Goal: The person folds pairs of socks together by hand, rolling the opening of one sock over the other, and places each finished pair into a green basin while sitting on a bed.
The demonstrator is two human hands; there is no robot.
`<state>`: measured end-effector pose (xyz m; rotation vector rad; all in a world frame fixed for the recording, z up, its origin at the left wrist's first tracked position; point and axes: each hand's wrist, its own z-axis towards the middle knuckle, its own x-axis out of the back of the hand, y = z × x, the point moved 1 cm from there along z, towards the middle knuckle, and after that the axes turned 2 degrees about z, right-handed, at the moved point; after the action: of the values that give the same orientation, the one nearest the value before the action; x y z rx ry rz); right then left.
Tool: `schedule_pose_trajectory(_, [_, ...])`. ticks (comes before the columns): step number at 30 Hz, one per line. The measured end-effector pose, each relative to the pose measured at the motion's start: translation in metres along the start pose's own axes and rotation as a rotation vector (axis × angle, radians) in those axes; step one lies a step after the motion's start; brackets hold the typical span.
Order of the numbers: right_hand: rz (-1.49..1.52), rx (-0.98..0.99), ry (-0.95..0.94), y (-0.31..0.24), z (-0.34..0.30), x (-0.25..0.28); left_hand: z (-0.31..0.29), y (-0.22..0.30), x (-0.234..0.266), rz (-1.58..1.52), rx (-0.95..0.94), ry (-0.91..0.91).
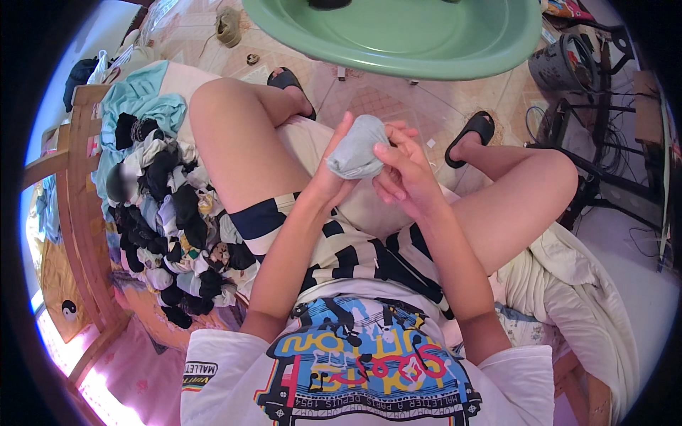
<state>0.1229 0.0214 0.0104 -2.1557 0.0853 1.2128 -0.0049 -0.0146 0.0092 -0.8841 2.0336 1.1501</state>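
Note:
A light grey sock, folded or rolled into a bundle, is between my two hands in front of my lap. My left hand cups it from the left and beneath, the fingers partly hidden behind the cloth. From the right, my right hand presses its thumb onto the sock's edge, with the fingers bent around that side. Beside my left thigh lies a large heap of socks, mostly black, white and grey, bunched into small bundles.
A big green basin stands ahead, with dark items partly visible inside. Light blue cloth lies beyond the sock heap, next to a wooden rail. At right are a grey bin, black metal frame and cables. White bedding drapes nearby.

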Motion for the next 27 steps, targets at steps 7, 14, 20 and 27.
schedule_pose_trajectory(7, [-0.068,0.074,0.157,0.008,0.013,0.007,0.003,0.009,0.033,0.321,-0.16,0.319])
schedule_pose_trajectory(14, [0.098,0.121,0.174,0.023,0.029,0.018,0.003,0.008,0.031,-0.054,-0.161,0.363])
schedule_pose_trajectory(20, [0.157,-0.006,0.026,0.011,0.025,0.009,-0.002,0.023,0.03,-0.122,-0.144,0.23])
schedule_pose_trajectory(27, [-0.043,0.133,0.202,0.012,0.03,0.005,-0.003,0.024,0.043,-0.089,-0.129,0.191])
